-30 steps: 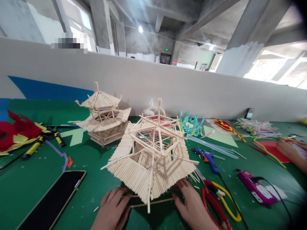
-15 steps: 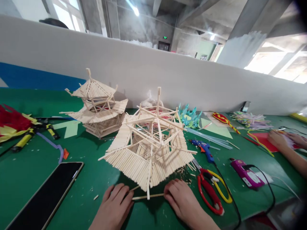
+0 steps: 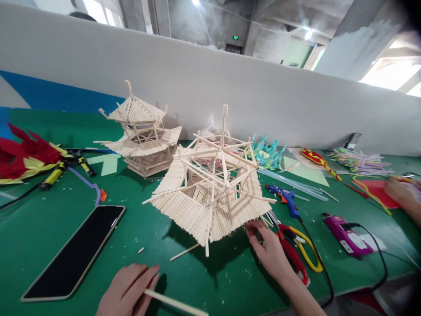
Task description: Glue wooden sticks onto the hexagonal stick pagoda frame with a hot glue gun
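Observation:
My left hand point(image 3: 130, 289), low and left of centre, is closed on a thin wooden stick point(image 3: 176, 302) that points toward the lower right. My right hand point(image 3: 268, 248) reaches to the front right edge of a wooden-stick pavilion model point(image 3: 194, 221). Its fingers are bent and slightly apart; nothing shows between them, though the fingertips are partly hidden under the roof edge. Scissors point(image 3: 292, 252) with red and yellow handles lie beside that hand. Another loose stick point(image 3: 184, 253) rests on the green table point(image 3: 197, 285) below the model, partly under its roof.
A finished-looking stick pavilion point(image 3: 141, 145) stands behind left. A phone point(image 3: 77, 252) lies at left, near a red and yellow craft piece point(image 3: 26, 153). Rightward are a blue glue gun point(image 3: 287, 199), glue sticks point(image 3: 296, 184) and a purple corded device point(image 3: 348, 235). Another person's hand point(image 3: 403, 193) is at far right.
My left hand has drawn left and toward me with a stick. My right hand has let go of the stick's other end and moved right and forward, beside the scissors. The view has shifted slightly.

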A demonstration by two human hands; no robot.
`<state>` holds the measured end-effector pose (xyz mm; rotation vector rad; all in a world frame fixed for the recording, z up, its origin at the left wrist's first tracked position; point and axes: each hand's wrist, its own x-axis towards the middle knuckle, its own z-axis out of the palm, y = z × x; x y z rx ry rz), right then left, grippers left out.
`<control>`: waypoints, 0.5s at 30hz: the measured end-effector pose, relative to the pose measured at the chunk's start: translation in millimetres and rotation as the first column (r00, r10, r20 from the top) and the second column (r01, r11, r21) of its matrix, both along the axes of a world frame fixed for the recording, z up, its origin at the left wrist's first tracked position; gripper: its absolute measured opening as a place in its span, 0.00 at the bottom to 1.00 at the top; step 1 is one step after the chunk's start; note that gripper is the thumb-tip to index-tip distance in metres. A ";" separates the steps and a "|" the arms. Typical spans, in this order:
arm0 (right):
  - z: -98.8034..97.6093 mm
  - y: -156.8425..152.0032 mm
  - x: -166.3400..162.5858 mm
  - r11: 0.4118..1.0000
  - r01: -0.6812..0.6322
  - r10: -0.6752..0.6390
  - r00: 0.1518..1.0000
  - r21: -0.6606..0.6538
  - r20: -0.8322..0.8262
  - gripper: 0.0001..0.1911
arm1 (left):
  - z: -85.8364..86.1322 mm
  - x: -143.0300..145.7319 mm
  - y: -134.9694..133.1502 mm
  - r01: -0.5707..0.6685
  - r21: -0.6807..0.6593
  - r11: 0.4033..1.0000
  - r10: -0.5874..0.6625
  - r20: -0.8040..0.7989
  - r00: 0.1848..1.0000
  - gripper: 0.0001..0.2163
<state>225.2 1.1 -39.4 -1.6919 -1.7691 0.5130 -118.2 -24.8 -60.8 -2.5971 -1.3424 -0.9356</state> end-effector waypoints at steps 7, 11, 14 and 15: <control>-1.9 23.5 -6.1 0.994 0.101 -0.102 0.993 0.030 0.059 0.08 | 12.4 44.5 23.7 0.081 -0.040 0.996 -0.087 -0.162 0.983 0.07; 0.0 21.3 -6.9 0.995 0.093 -0.094 0.994 0.028 0.047 0.09 | 6.3 54.8 37.7 0.061 -0.125 0.990 -0.084 -0.185 0.979 0.10; 1.9 18.6 -7.5 0.997 0.078 -0.079 0.997 0.020 0.021 0.11 | 2.0 49.7 40.9 0.079 -0.141 0.987 -0.103 -0.169 0.980 0.11; 2.7 18.4 -8.1 0.997 0.077 -0.077 0.997 0.018 0.011 0.11 | 1.1 47.0 41.6 0.097 -0.138 0.986 -0.119 -0.161 0.980 0.11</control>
